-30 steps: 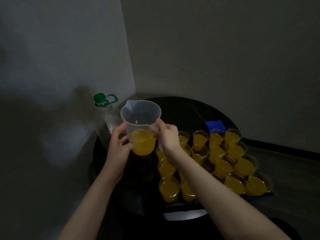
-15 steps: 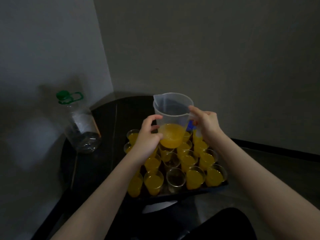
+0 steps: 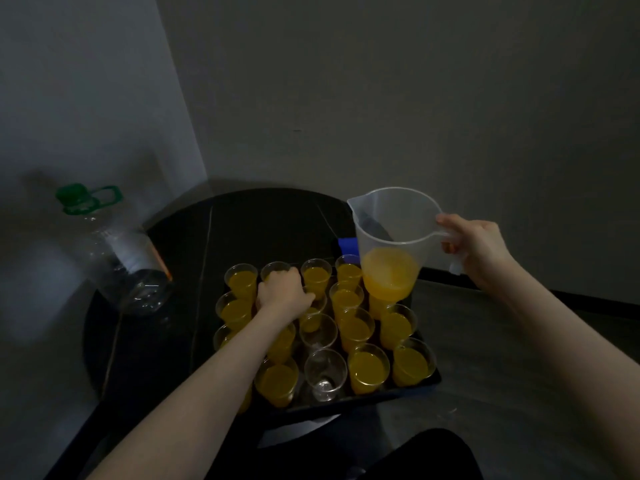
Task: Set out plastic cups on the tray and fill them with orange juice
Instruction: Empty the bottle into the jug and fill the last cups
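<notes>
A black tray (image 3: 384, 395) on the round dark table (image 3: 249, 230) carries several clear plastic cups. Most hold orange juice, like one at the front right (image 3: 367, 368). Two in the middle column stand empty, one at the front (image 3: 325, 374) and one behind it (image 3: 318, 332). My left hand (image 3: 282, 295) reaches down among the cups in the back rows, its fingers curled round a cup that it mostly hides. My right hand (image 3: 476, 245) grips the handle of a translucent jug (image 3: 393, 223). The jug hangs upright over the tray's back right cups, with juice in its bottom.
A large clear bottle (image 3: 117, 258) with a green cap stands at the table's left edge, next to the wall. A small blue object (image 3: 347, 243) lies behind the tray. Walls close in behind and to the left. Grey floor lies to the right.
My left hand let go of the jug and dropped onto the cups in the tray. The right hand carried the jug to the right, over the tray's back right corner.
</notes>
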